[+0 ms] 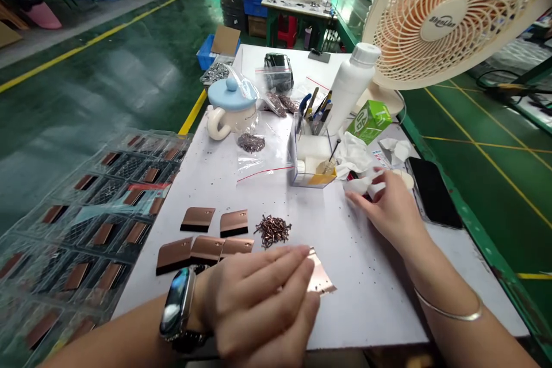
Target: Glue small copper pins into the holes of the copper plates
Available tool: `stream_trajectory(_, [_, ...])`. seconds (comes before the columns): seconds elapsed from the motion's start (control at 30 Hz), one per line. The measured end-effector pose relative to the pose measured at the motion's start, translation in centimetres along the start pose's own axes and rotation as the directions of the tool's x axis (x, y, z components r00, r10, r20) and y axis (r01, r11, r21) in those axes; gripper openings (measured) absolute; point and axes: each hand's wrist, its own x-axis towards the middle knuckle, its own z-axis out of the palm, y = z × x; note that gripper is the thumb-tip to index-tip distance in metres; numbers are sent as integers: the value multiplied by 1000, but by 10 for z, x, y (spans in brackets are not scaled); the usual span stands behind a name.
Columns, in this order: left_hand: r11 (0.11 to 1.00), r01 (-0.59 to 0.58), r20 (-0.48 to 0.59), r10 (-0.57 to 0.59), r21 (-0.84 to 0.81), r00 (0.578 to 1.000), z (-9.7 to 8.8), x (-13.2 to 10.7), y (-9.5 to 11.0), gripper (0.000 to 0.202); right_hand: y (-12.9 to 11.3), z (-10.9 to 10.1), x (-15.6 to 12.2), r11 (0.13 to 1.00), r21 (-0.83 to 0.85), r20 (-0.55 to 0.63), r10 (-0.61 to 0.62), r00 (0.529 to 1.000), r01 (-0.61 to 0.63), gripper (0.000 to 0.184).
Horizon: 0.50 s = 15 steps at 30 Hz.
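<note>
On the bench (371, 305), the left hand (259, 299) lies with fingers nearly flat over a thin copper plate (321, 275), which they partly hide, so any grip is unclear; the plate looks light and stiff, best taken by its edges; the half-curled right hand (383, 207) touches a white wipe (357, 186), its hold uncertain.
</note>
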Motion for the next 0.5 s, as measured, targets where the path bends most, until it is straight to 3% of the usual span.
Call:
stream_trajectory(0.07, [999,-50,0,50,-12,999,-3,6,0,13,-13,-16,-7,999,22,-169,-35,985,40,66])
stream_trajectory(0.17, [993,-115,59,116,-19,992,-7,15,-2,14,-44,-36,-10,923,85,-404,-312,860,375,41])
stream_trajectory(0.27, [986,-165,85,166,-19,982,-7,21,-5,18,-72,-36,4,805,13,-267,-569,778,593,33])
stream_trajectory(0.4, [980,-196,54,198,-26,979,-5,19,-4,17,-84,-13,33,845,-14,-132,-532,836,535,42])
stream_trajectory(0.5, [985,-175,60,175,-6,983,-5,17,-3,15,-81,1,44,837,-66,-132,-547,827,544,28])
